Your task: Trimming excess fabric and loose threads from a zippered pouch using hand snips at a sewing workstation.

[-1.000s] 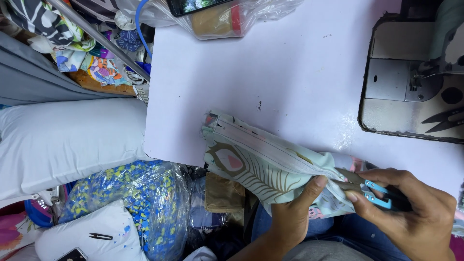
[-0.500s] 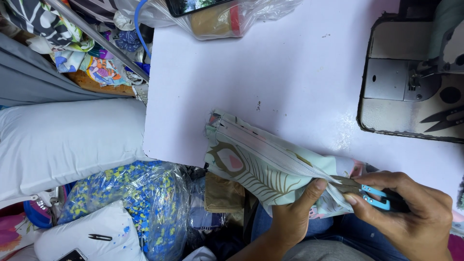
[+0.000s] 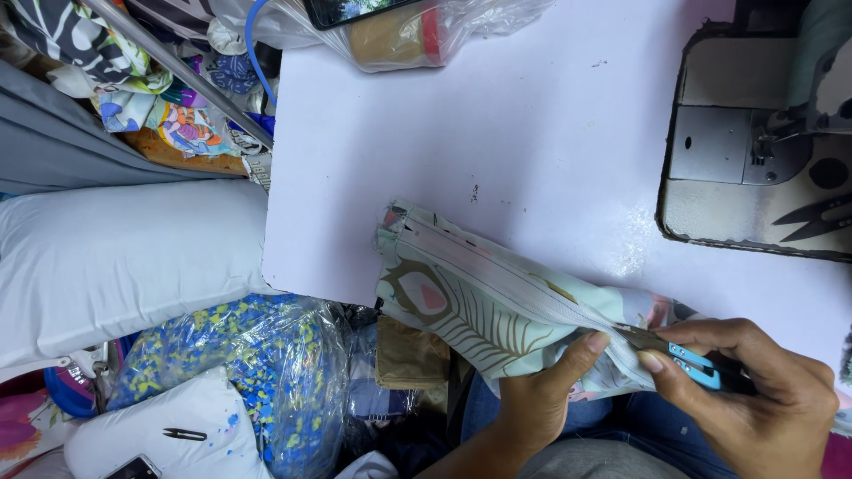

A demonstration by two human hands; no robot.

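A pale green fabric piece (image 3: 479,293) with a peacock-feather print and a long white zipper seam lies over the near edge of the white table (image 3: 497,133). My left hand (image 3: 541,395) pinches the fabric's lower right part from below. My right hand (image 3: 750,395) holds small blue-handled thread snips (image 3: 688,362), their blades pointing left at the seam beside my left thumb.
A sewing machine bed (image 3: 754,160) with black scissors (image 3: 812,217) sits at the right. A plastic bag with a roll (image 3: 399,35) lies at the table's far edge. To the left are a white pillow (image 3: 124,257), a blue floral bag (image 3: 240,364) and piled fabrics (image 3: 133,80).
The fabric has slid slightly to the right along the table edge. Both hands stay at its right end, with the snips still at the seam.
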